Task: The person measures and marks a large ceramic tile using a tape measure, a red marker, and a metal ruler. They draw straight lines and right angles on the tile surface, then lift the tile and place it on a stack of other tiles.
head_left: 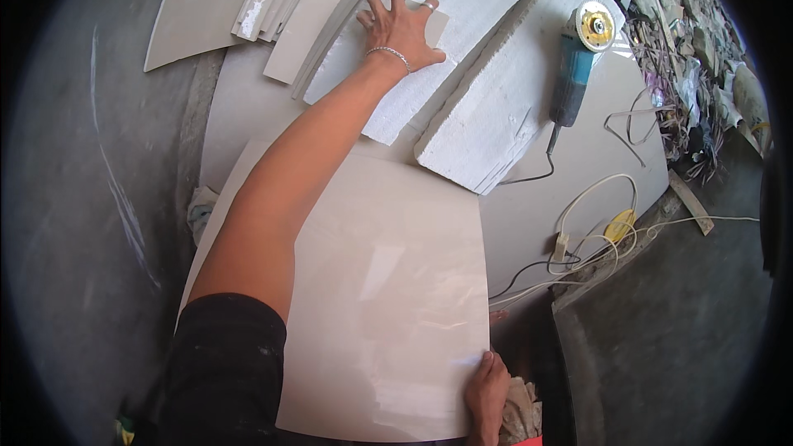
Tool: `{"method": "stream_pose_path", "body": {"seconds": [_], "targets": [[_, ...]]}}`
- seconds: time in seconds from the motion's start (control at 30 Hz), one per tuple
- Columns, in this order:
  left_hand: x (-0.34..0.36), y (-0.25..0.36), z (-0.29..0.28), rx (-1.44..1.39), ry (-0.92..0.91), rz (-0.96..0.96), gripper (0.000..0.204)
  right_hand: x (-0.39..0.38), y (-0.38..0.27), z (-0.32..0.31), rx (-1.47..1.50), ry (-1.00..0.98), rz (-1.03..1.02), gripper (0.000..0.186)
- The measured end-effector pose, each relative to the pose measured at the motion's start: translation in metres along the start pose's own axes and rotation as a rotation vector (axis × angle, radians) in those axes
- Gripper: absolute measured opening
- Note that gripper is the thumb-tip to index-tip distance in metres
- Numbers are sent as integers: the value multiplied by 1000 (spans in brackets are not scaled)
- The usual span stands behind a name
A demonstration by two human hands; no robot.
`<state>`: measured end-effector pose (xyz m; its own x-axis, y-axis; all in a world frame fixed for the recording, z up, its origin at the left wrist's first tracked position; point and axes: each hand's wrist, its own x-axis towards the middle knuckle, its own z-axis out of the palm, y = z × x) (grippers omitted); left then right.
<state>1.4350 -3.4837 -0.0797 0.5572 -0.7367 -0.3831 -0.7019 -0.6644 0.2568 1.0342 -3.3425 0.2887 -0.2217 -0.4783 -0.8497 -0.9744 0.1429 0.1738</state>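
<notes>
1. Large glossy beige tile (388, 297) lies flat, nearest the person.
2. White foam block (512, 91) lies just beyond the tile; blue angle grinder (578, 54) rests on it.
3. Left hand (401, 29), fingers spread open, presses flat on a small tile piece (434, 26) beyond the tile.
4. Right hand (486, 392) grips the tile's near right edge.
</notes>
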Motion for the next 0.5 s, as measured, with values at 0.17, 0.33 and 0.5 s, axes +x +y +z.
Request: {"method": "stream_pose_path", "body": {"seconds": [0.17, 0.33, 0.5], "targets": [[7, 3, -16, -71, -80, -162, 89, -1, -4, -4, -16, -1, -11, 43], [5, 10, -17, -120, 92, -186, 98, -1, -8, -6, -36, -19, 18, 42], [12, 27, -1, -138, 121, -217, 96, -2, -12, -5, -6, -20, 52, 43]]}}
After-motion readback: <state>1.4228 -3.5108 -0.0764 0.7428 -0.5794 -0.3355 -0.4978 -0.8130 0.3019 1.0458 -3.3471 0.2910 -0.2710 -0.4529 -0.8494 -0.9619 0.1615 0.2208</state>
